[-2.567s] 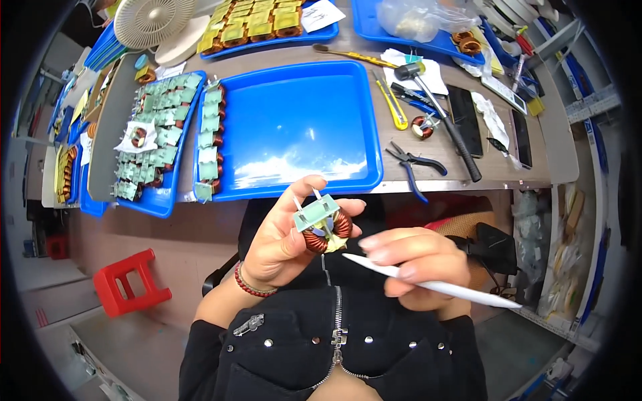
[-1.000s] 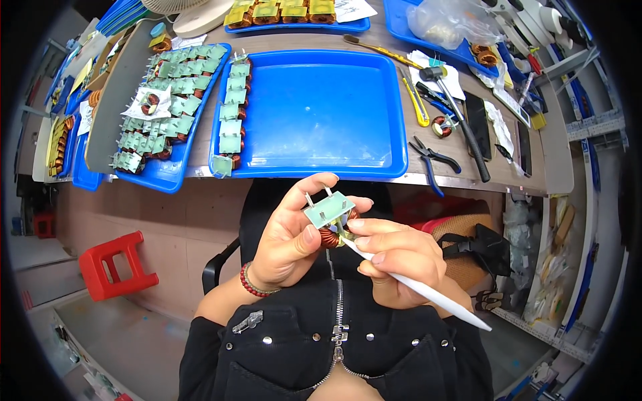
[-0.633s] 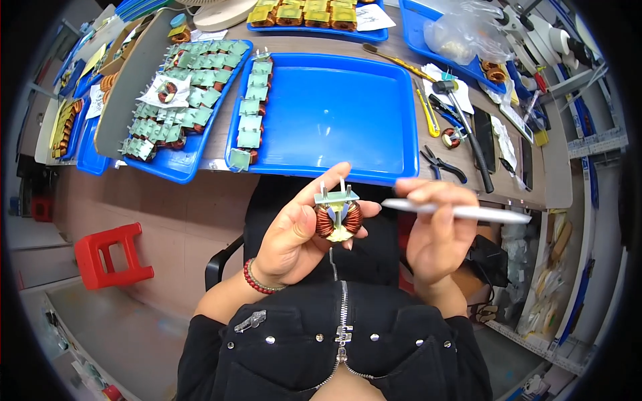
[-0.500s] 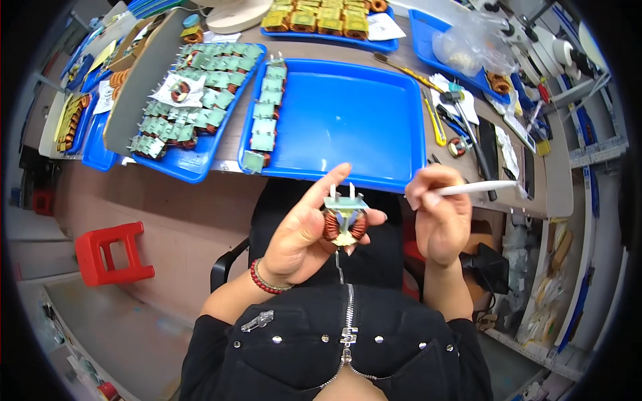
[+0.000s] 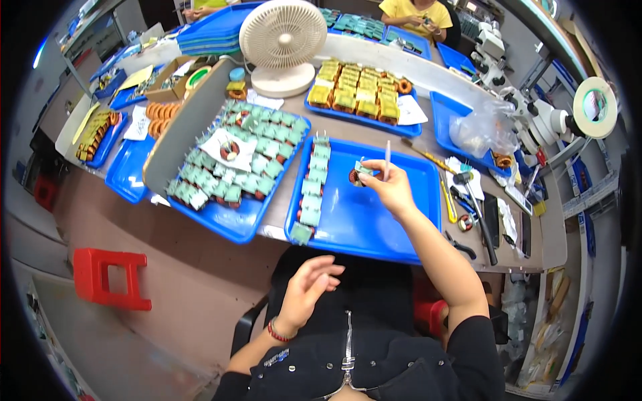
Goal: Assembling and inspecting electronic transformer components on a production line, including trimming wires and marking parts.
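Above the blue tray (image 5: 361, 230) on the bench, my right hand (image 5: 391, 190) pinches a copper-wound toroidal coil (image 5: 354, 176) with a small green board and pins. The same hand keeps a thin pale pen-like stick (image 5: 387, 158) upright between its fingers. Along the tray's left side runs a column of similar green-board coils (image 5: 311, 200). My left hand (image 5: 309, 291) hovers in front of the bench edge near my lap, fingers loosely bent and apart, holding nothing.
Left stands a blue tray (image 5: 234, 230) packed with green-board coils; behind are a white fan (image 5: 282, 37) and a tray of yellow-wrapped coils (image 5: 358, 93). A hammer (image 5: 481, 220) and yellow cutter (image 5: 449, 200) lie right. A person in yellow (image 5: 414, 10) works across the bench.
The coil has passed from my left hand to my right, which has reached forward over the tray. My left hand is now without it. The view has tilted up, showing the fan.
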{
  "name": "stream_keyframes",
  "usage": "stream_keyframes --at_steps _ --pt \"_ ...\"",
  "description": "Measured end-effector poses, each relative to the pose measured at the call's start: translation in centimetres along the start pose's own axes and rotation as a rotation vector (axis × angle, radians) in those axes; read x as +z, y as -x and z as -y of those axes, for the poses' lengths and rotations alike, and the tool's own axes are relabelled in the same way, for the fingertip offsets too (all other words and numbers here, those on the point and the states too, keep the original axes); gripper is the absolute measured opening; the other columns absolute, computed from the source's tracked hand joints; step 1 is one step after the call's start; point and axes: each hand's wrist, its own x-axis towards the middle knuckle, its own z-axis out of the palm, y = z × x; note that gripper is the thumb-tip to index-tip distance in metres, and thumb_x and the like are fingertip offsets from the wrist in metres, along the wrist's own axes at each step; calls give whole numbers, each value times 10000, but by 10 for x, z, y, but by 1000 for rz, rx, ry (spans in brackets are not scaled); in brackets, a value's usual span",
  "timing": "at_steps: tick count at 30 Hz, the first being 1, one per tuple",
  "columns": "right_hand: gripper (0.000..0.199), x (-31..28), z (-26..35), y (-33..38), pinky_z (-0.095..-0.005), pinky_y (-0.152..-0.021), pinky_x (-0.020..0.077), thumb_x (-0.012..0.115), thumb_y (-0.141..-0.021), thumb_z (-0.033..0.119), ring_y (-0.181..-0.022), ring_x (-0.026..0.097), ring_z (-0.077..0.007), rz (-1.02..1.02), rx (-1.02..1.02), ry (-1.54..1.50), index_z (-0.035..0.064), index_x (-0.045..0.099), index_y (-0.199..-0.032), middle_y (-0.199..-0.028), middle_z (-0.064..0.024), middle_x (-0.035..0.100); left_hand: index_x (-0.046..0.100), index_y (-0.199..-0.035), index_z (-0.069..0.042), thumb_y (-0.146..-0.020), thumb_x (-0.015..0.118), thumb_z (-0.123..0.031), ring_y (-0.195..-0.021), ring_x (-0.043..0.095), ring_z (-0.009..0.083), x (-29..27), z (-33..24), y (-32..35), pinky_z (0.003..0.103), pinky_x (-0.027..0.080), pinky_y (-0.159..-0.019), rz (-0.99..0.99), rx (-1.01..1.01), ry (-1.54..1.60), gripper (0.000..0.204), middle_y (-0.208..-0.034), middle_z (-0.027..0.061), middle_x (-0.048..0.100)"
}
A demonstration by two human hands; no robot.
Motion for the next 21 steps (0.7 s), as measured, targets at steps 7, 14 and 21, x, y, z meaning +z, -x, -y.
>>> stream_keyframes --at_steps 7,14,21 --pt "347 29 -46 -90 -225 -574 449 732 -718 67 -622 534 -75 -131 43 73 41 631 -1049 -751 -26 619 533 -1063 19 -892 513 -90 -849 603 167 -48 -2 9 277 473 -777 -331 50 -74 204 -989 150 628" --pt "788 2 2 -46 -294 -810 434 671 -670 41 -841 519 -165 -75 257 -6 105 312 -1369 -1015 -92 504 527 -1043 5 -863 518 -42 -827 591 159 -77 -26 9 282 468 -793 -578 105 -2 187 -964 129 624" --pt "822 12 156 40 -346 -910 330 595 -619 34 -1034 380 -282 862 -29 732 34 278 -1377 -1151 -183 372 324 -1322 1 -581 738 -440 -1027 478 308 -84 -184 -19 365 382 -863 -344 918 -1127 957 -1199 199 464"
